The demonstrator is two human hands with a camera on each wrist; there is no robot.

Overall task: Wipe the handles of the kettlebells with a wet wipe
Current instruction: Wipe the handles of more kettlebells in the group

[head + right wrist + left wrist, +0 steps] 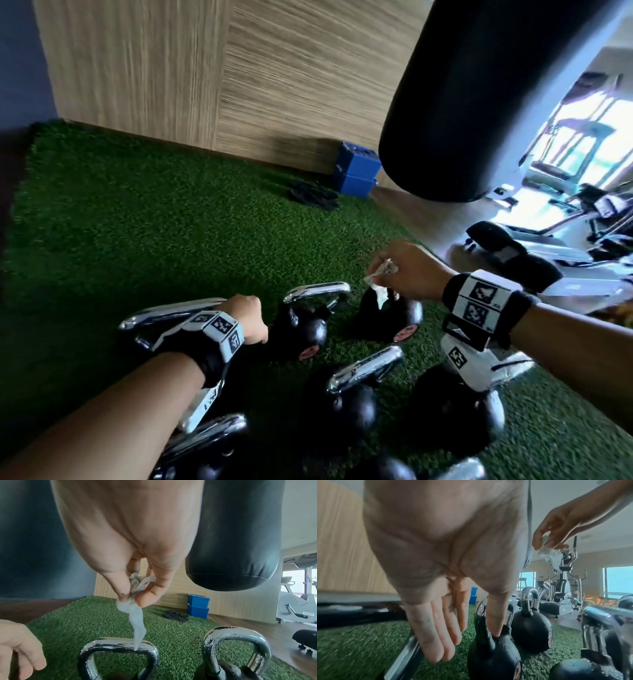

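Note:
Several black kettlebells with chrome handles stand close together on green turf [137, 212]. My right hand [394, 274] hovers above the far right kettlebell [397, 318] and pinches a crumpled white wet wipe [382, 274] between thumb and fingers. In the right wrist view the wet wipe's [137, 622] tail hangs down and touches the top of a chrome handle [120, 647]. My left hand [251, 318] is low between the big left handle [171, 311] and the middle kettlebell [308, 332]. In the left wrist view its fingers [436, 639] hang relaxed and hold nothing.
A black punching bag [479, 102] hangs above the right side. Two stacked blue boxes [356, 174] and black sandals [311, 197] lie by the wooden wall [205, 68]. Exercise machines [548, 246] stand on the wooden floor at right.

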